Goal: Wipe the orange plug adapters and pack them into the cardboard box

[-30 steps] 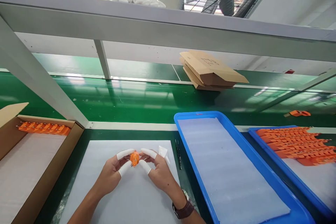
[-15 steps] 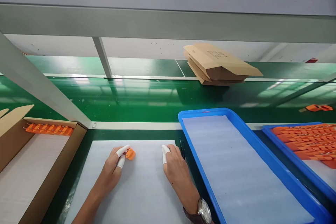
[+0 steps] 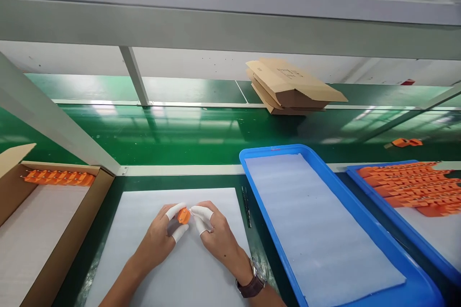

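Note:
Above a white sheet (image 3: pixel 158 278), my left hand (image 3: pixel 158 237) holds a small orange plastic part (image 3: pixel 183 216) between thumb and forefinger. My right hand (image 3: pixel 219 235) is at the part's right side, its thumb and finger drawn together in a pinch. Whether something tiny sits between those right fingertips is too small to tell. White finger covers sit on the thumb and finger of both hands. A wristwatch (image 3: pixel 252 285) is on the right wrist.
Left stands an open cardboard box (image 3: pixel 77 230) with a row of orange parts (image 3: pixel 59 177). Right of the sheet lie dark tweezers (image 3: pixel 247 206), a blue tray (image 3: pixel 272 230) with a white liner, and another blue tray (image 3: pixel 428 254) bearing orange parts (image 3: pixel 410 187). Folded cardboard (image 3: pixel 291 81) lies behind.
My right hand has moved left from the sheet's right side to the orange part. My left hand has shifted slightly right, and the part is turned differently. The view has shifted a little right.

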`<state>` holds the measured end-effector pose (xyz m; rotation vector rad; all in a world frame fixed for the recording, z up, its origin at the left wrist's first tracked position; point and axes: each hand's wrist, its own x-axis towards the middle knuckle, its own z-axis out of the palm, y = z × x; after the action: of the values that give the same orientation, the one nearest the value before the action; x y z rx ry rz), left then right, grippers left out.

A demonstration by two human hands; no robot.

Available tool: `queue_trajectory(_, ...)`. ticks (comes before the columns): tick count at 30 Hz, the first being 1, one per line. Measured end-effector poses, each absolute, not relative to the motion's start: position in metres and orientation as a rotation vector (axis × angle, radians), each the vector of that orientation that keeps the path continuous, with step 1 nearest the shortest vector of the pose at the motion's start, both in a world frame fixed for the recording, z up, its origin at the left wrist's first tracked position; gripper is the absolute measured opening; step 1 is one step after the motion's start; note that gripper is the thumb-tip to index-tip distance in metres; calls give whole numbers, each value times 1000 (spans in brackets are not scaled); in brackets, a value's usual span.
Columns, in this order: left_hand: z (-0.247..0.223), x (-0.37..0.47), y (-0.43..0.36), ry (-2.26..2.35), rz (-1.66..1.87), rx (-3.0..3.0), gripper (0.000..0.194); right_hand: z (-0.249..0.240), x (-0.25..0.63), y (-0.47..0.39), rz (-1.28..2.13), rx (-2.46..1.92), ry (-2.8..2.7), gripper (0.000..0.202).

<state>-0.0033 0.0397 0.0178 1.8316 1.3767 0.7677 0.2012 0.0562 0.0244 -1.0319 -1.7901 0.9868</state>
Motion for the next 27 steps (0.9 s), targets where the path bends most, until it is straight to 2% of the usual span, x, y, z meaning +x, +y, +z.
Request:
queue_trajectory(5, 17, -1, 36, 1383, 872, 1824, 40, 23, 196, 52, 969, -973, -1808, 44)
queue_trajectory(11, 15, -5, 38, 1536, 993, 1847, 29, 22, 193, 48, 1015, -866, -1937, 50)
queue_trajectory(14, 16, -5, 38, 1562, 1063, 1907, 31, 23, 191, 48, 998, -838, -1939, 48)
queue_trajectory(20, 10, -1, 36, 1602, 1148, 2075, 40, 21, 187, 43, 783, -780, -1897, 47)
queue_trajectory(27, 2, 9, 29, 1595, 1122, 2267, 42, 21, 180, 39, 487, -864, -2026, 52)
